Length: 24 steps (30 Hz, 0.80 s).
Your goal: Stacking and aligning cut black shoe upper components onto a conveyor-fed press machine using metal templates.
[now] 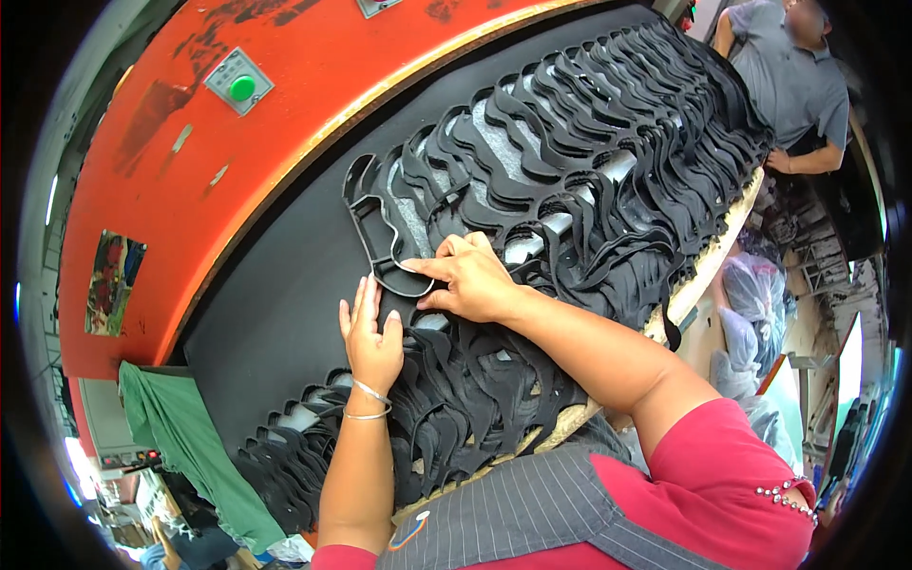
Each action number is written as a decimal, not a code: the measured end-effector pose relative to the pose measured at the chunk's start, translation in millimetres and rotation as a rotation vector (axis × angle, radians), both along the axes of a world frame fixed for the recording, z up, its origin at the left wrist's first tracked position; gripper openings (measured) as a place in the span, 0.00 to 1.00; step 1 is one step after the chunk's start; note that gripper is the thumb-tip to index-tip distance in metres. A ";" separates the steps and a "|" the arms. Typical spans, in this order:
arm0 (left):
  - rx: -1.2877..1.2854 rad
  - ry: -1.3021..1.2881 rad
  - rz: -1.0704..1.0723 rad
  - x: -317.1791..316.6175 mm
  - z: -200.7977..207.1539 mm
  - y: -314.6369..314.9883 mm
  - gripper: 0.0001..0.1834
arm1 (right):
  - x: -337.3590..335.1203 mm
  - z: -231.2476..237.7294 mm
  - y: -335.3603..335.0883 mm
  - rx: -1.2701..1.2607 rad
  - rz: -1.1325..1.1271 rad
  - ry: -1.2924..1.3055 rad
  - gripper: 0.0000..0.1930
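A long, wavy-edged cutting die (364, 237) of thin dark metal lies on a black sheet (285, 247), at the edge of its cut area. My right hand (472, 280) holds the die's near end, index finger inside the rim and thumb outside it. Against the same end rest the fingertips of my left hand (370, 332); its fingers are stretched out and hold nothing. Rows of wavy black strips (608, 123) cover the sheet beyond and to the right of the die. More cut strips (456, 399) lie below my hands.
A red machine beam (237, 171) with a green push button (242, 88) arches over the sheet's far left side. Green cloth (180, 437) hangs at the lower left. Another person (793, 85) stands at the far right. Plastic bags (755, 294) lie beyond the pale board edge (708, 261).
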<state>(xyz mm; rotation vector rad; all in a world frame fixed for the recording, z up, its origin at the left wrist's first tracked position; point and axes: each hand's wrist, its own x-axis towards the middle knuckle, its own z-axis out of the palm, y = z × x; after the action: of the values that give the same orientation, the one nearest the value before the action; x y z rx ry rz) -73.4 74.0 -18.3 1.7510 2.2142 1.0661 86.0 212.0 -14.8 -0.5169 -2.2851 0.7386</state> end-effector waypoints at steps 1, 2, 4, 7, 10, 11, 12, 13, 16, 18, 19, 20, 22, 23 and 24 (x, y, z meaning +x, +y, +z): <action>0.004 -0.008 0.011 0.6 0.2 0.0 0.31 | 0.4 0.8 1.3 -0.014 0.011 -0.027 0.29; 0.008 -0.018 0.022 0.7 0.4 0.4 0.31 | -0.3 -0.5 2.4 -0.022 0.006 -0.027 0.29; 0.007 0.004 0.032 2.7 0.9 4.8 0.31 | 0.4 -2.9 5.5 0.032 0.004 0.001 0.29; 0.052 0.084 0.080 3.8 -3.0 9.5 0.32 | -0.4 -3.1 9.9 0.025 0.020 -0.044 0.30; 0.054 0.150 0.107 3.5 -5.5 10.1 0.32 | 5.6 2.7 18.5 -0.047 0.105 -0.190 0.41; 0.042 0.098 0.105 6.5 -6.1 7.8 0.34 | 9.6 -3.6 26.1 -0.109 0.205 -0.080 0.45; 0.037 0.105 0.104 9.6 -3.7 9.0 0.34 | 12.9 -9.6 36.3 -0.170 0.298 0.035 0.49; 0.052 0.093 0.115 12.8 -0.9 9.9 0.35 | 18.8 -0.5 46.1 -0.231 0.341 -0.024 0.52; 0.063 0.116 0.123 15.5 -1.8 10.8 0.38 | 19.2 -1.1 42.4 -0.147 0.294 -0.047 0.49; 0.063 0.115 0.138 16.4 -1.0 9.5 0.38 | 15.3 -3.0 34.6 -0.105 0.291 -0.059 0.46; 0.068 0.114 0.147 16.0 -0.6 8.5 0.38 | 14.1 -1.4 30.1 -0.088 0.249 -0.072 0.43; 0.064 0.128 0.141 16.2 -0.1 8.1 0.38 | 12.5 1.2 26.1 -0.070 0.207 -0.085 0.40; 0.074 0.148 0.146 14.8 -1.3 5.4 0.38 | 11.2 4.8 21.5 -0.043 0.189 -0.117 0.36; 0.059 0.144 0.145 14.1 -2.5 2.2 0.38 | 11.5 6.0 19.1 -0.025 0.158 -0.147 0.32; 0.048 0.140 0.143 13.8 -2.5 1.1 0.38 | 12.0 7.0 16.5 -0.060 0.154 -0.137 0.27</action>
<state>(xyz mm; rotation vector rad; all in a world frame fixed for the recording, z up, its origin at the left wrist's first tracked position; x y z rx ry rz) -59.6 75.0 -20.8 1.7604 2.4499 1.0625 98.0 228.5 -7.9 -0.4342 -2.4575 0.8725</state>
